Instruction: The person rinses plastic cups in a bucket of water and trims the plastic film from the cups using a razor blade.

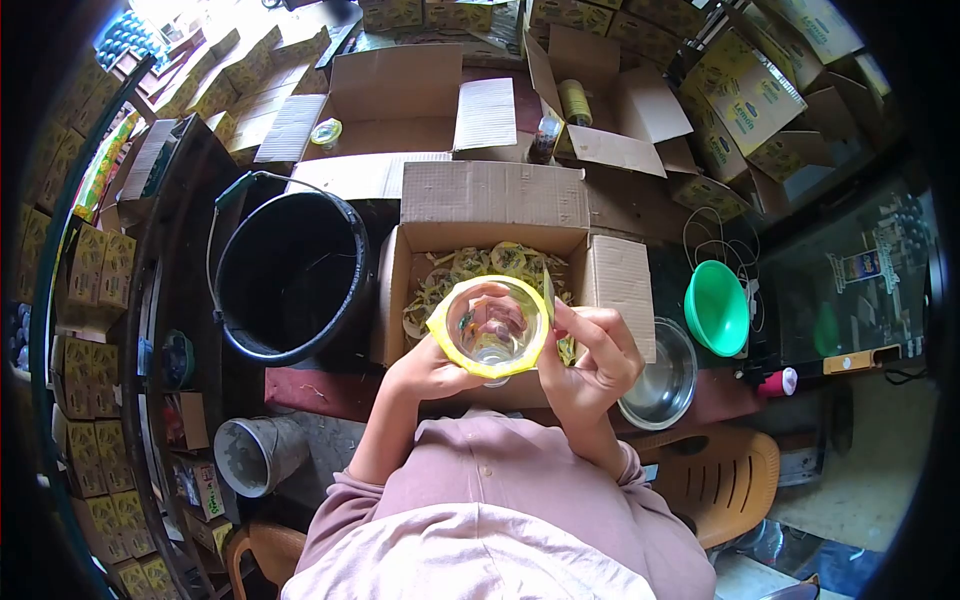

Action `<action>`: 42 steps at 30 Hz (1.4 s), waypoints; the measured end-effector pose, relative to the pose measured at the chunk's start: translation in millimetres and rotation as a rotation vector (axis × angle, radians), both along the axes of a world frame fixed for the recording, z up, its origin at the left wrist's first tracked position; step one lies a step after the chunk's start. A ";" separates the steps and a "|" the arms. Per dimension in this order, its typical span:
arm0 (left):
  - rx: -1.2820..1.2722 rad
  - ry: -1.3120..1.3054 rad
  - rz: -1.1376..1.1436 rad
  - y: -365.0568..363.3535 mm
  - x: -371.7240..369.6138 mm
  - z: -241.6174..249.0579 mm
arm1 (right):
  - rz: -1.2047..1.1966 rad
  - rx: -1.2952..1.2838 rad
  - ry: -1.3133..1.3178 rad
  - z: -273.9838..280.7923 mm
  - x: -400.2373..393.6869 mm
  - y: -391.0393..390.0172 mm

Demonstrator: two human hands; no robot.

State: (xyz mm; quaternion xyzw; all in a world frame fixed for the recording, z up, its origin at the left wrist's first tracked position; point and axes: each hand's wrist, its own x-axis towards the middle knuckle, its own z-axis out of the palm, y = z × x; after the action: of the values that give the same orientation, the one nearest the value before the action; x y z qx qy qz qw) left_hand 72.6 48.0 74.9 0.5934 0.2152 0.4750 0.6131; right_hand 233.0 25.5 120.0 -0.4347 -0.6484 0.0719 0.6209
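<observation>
Yellow-rimmed cup point(495, 325) in the left hand point(434, 366), grip curled round (right hand point(590, 362) beside its rim).

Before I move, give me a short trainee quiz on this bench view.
1. Multiple choice: what colour rims the clear cup between the left hand and the right hand?
A) green B) yellow C) black
2. True or false: the green bowl sits right of the open cardboard box holding plant-like pieces.
3. Fill in: the black bucket is ____ of that box.

Key: 1 B; 2 true; 3 left.
</observation>
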 end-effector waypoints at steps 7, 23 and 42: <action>-0.013 0.055 -0.106 2.5 -4.5 -9.0 | 0.148 -0.097 0.161 -4.9 6.5 6.0; -0.193 -0.158 -0.077 -0.7 1.4 -6.6 | 0.071 -0.017 0.143 -2.9 0.0 -5.8; -0.249 0.010 -0.114 -2.7 -4.1 -5.1 | 0.100 -0.044 0.115 -5.3 4.3 -1.2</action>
State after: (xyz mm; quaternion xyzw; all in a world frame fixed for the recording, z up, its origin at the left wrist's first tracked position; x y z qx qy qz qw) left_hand 68.6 45.3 69.8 0.5263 0.2415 0.4061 0.7069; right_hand 237.3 24.3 114.7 -0.4106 -0.6308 0.1419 0.6429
